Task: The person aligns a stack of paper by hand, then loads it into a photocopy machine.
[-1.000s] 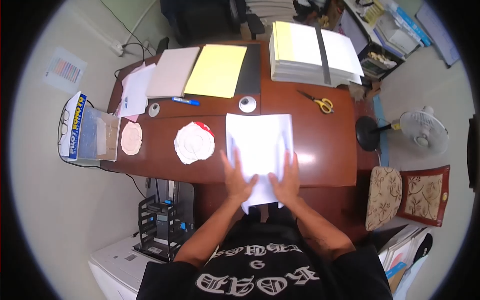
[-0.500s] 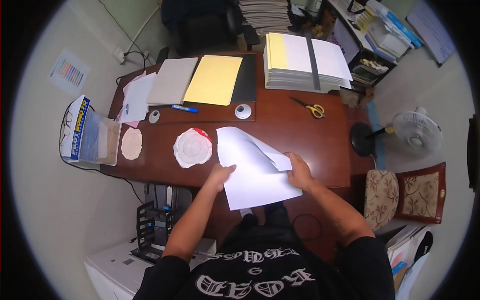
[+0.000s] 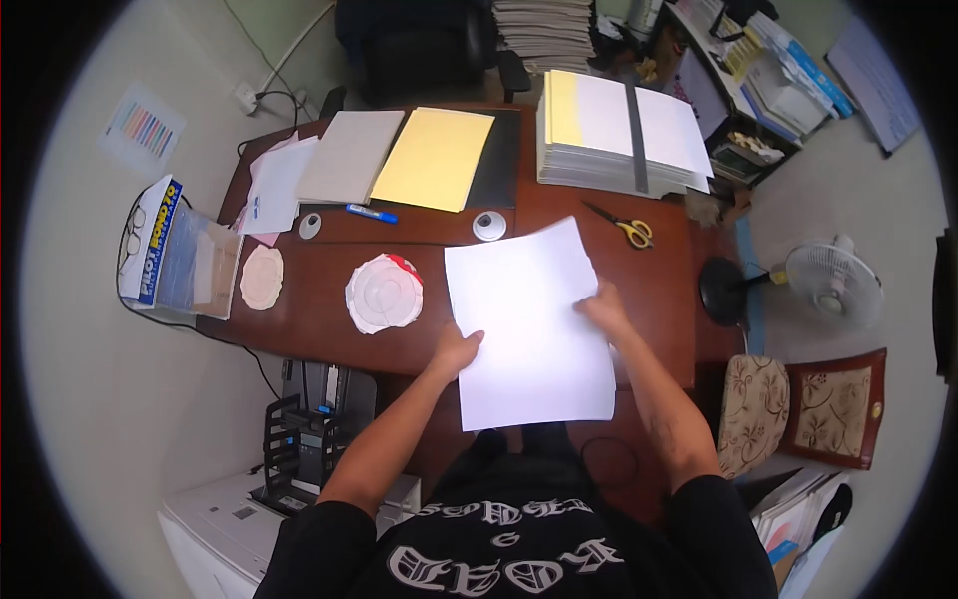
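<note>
My left hand (image 3: 458, 351) and right hand (image 3: 602, 307) each gripping a side edge of the white paper (image 3: 529, 329), paper over the worktop's (image 3: 659, 339) near edge, scissors (image 3: 635, 232) beyond its far right corner

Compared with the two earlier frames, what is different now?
The white paper, curled at its sides, then bent over at the right, is now spread open. The left hand and right hand, first pressed open against its sides, now hold its edges. The scissors, blue marker and banded stack stayed put.
</note>
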`<control>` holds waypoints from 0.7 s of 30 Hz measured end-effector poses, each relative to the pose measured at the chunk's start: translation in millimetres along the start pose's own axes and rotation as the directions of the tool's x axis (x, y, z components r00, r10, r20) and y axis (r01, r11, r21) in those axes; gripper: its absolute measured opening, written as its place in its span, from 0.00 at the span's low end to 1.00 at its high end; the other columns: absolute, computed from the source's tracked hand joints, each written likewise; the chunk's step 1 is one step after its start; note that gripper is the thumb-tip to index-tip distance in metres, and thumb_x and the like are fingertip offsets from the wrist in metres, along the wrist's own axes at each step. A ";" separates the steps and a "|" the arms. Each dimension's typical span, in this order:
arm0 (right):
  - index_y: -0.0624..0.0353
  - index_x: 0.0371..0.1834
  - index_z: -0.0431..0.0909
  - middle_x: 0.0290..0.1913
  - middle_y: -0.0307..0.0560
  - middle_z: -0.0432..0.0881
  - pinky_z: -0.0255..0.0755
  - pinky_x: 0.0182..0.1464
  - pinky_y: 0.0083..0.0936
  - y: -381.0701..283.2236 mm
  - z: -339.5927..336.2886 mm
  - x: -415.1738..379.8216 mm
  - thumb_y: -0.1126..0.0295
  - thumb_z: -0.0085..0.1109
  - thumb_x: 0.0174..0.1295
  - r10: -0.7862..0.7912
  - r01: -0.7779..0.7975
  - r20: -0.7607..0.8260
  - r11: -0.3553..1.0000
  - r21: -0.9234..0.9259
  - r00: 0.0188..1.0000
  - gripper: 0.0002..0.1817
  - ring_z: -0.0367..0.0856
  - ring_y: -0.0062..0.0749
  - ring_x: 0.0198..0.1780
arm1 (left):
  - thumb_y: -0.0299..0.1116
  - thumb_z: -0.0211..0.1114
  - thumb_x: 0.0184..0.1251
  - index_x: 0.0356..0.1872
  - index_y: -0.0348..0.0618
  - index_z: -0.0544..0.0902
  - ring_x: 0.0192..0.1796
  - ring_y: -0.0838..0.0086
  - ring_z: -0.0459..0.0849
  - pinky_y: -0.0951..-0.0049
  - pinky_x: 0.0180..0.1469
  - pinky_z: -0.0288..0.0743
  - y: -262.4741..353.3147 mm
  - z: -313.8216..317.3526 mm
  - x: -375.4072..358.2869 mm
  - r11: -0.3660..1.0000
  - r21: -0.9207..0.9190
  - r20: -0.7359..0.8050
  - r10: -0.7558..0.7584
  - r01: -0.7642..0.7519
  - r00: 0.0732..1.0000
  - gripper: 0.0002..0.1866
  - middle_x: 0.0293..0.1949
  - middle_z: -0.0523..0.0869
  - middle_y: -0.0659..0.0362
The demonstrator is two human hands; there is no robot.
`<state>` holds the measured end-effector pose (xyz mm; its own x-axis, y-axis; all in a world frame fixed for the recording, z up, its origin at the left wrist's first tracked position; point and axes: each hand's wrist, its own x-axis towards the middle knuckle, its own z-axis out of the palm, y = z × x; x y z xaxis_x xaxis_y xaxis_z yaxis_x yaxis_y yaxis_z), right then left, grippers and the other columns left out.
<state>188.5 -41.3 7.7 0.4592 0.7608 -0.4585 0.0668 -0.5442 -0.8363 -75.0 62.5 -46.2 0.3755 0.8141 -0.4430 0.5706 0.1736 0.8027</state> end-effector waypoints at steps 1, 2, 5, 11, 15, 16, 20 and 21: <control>0.62 0.63 0.70 0.48 0.63 0.83 0.76 0.51 0.38 0.5 11.0 -13.1 0.68 0.65 0.54 -0.208 0.206 -0.012 0.973 -0.102 0.978 0.31 0.83 0.56 0.48 | 0.27 0.66 0.62 0.58 0.27 0.71 0.56 0.55 0.82 0.64 0.58 0.74 -1.2 1.4 -1.4 0.998 0.059 -0.054 0.008 -0.004 0.999 0.25 0.53 0.82 0.41; 0.60 0.65 0.69 0.50 0.63 0.82 0.75 0.53 0.39 1.6 21.1 -25.7 0.66 0.68 0.53 -0.408 0.399 -0.002 0.894 -0.203 0.913 0.34 0.82 0.57 0.50 | 0.27 0.66 0.62 0.59 0.28 0.70 0.57 0.55 0.81 0.64 0.59 0.73 -2.5 0.5 1.2 1.000 0.002 -0.031 0.016 -0.016 0.999 0.26 0.53 0.81 0.41; 0.49 0.73 0.63 0.71 0.63 0.62 0.55 0.68 0.56 -24.4 57.4 -90.7 0.45 0.70 0.49 -0.612 0.615 0.247 0.514 -0.598 0.751 0.47 0.61 0.62 0.69 | 0.28 0.66 0.62 0.60 0.28 0.69 0.59 0.54 0.80 0.64 0.60 0.72 -16.8 -1.4 3.3 0.991 -0.121 0.036 0.061 -0.057 0.997 0.27 0.54 0.81 0.40; 0.45 0.78 0.53 0.79 0.56 0.44 0.41 0.69 0.70 14.0 52.0 -49.9 0.31 0.56 0.54 -0.424 0.383 0.194 0.422 -0.822 0.884 0.52 0.41 0.59 0.78 | 0.29 0.67 0.62 0.58 0.30 0.70 0.57 0.53 0.80 0.63 0.60 0.72 -27.0 -5.0 -2.7 0.984 -0.138 0.030 0.121 -0.116 0.992 0.25 0.52 0.81 0.41; 0.46 0.78 0.52 0.79 0.57 0.44 0.39 0.69 0.70 21.8 59.7 -66.7 0.29 0.54 0.54 -0.456 0.501 0.318 0.366 -0.785 0.831 0.53 0.39 0.58 0.79 | 0.30 0.67 0.62 0.58 0.29 0.69 0.57 0.52 0.80 0.62 0.60 0.71 -25.9 -1.2 5.6 0.979 -0.126 -0.017 0.158 -0.159 0.987 0.26 0.52 0.81 0.40; 0.46 0.79 0.51 0.79 0.57 0.44 0.39 0.68 0.71 27.3 62.2 -75.4 0.29 0.54 0.54 -0.433 0.530 0.376 0.323 -0.784 0.819 0.53 0.38 0.58 0.79 | 0.30 0.67 0.61 0.58 0.29 0.69 0.57 0.51 0.80 0.61 0.60 0.71 -32.0 2.0 3.4 0.980 -0.123 -0.023 0.154 -0.155 0.988 0.26 0.52 0.81 0.39; 0.47 0.80 0.46 0.79 0.54 0.48 0.42 0.75 0.52 27.4 21.7 -22.8 0.29 0.39 0.64 -0.432 0.472 0.220 0.652 -0.594 0.875 0.48 0.45 0.50 0.79 | 0.27 0.67 0.62 0.58 0.29 0.70 0.56 0.56 0.81 0.63 0.58 0.73 -32.5 0.5 3.0 0.980 -0.182 0.014 0.087 -0.083 0.996 0.25 0.53 0.81 0.42; 0.48 0.80 0.45 0.78 0.53 0.50 0.45 0.75 0.46 15.7 4.5 -9.6 0.31 0.35 0.67 -0.328 0.348 0.213 0.935 -0.062 0.920 0.46 0.48 0.47 0.78 | 0.27 0.67 0.62 0.58 0.29 0.70 0.55 0.58 0.81 0.64 0.58 0.74 -28.9 -0.3 1.9 0.968 -0.237 0.026 0.088 -0.080 0.996 0.24 0.53 0.81 0.43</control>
<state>181.2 -55.6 -2.4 0.2120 0.9542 -0.2113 0.2777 -0.2661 -0.9231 -91.0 59.2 -70.0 0.4436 0.8114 -0.3806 0.3493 0.2346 0.9072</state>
